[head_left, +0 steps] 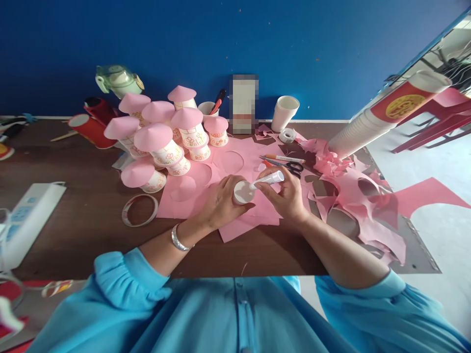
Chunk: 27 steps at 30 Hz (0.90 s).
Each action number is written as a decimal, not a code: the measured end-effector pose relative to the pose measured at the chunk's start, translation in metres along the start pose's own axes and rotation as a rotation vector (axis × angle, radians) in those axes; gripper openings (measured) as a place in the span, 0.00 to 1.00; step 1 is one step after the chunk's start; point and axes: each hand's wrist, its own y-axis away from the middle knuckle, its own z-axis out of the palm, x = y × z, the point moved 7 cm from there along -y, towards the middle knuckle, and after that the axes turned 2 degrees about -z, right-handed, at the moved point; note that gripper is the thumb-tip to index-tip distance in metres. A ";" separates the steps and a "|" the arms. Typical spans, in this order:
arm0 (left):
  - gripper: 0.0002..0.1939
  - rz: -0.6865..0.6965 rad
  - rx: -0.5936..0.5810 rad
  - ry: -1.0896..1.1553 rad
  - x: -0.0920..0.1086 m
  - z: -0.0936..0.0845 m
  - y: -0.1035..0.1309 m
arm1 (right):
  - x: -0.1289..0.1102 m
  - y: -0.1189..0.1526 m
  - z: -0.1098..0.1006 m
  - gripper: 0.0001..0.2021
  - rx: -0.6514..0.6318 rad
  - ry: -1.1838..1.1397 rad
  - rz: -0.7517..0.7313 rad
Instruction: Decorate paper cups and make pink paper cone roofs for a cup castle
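My left hand (223,201) is closed around a small white paper cup (244,192), its round end facing up. In my right hand (287,196) is a white tube with a narrow tip (271,179), probably glue. It lies tilted, with the tip at the right edge of the cup's round end. Pink paper sheets (191,200) spread beneath both hands, with cut pink paper discs (183,188) on them. Just beyond my right hand lie black-handled scissors (295,168) and an orange-and-white pen (285,158).
Several decorated cups with pink cone tops (153,138) stand left. A tape roll (140,210) lies nearer me. Pink scraps (362,196) and a long cup stack (368,122) are right. White cups (286,113), a small tape roll (287,135) and a blurred upright object (244,104) stand behind.
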 end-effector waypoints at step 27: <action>0.26 0.017 -0.002 -0.036 -0.001 0.000 0.000 | 0.008 -0.005 -0.001 0.09 0.007 0.022 0.119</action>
